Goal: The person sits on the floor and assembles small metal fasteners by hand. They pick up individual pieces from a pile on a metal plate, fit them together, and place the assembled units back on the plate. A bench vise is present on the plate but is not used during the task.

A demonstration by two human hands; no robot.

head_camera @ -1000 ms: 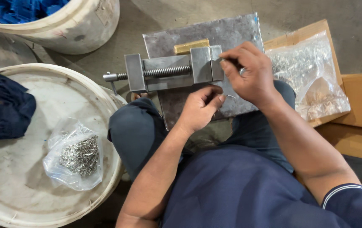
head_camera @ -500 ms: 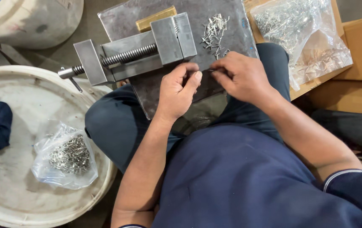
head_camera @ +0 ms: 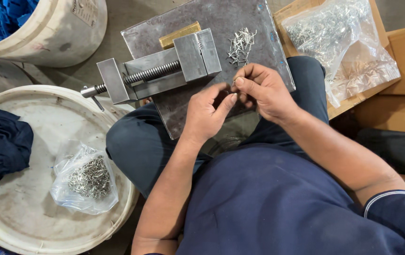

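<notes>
pinching tiny metal pins (head_camera: 234, 81), both hands' grips closed, left hand (head_camera: 207, 113), right hand (head_camera: 264, 92)

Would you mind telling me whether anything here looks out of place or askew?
Mostly tidy. The small vise sits skewed on the steel plate, its screw end overhanging the edge, and loose metal pins lie heaped beside it.

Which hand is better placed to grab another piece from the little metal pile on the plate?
Probably the right hand: it sits just below the pile on the plate, closer than the left hand. Both hands seem to be pinching something small.
</notes>
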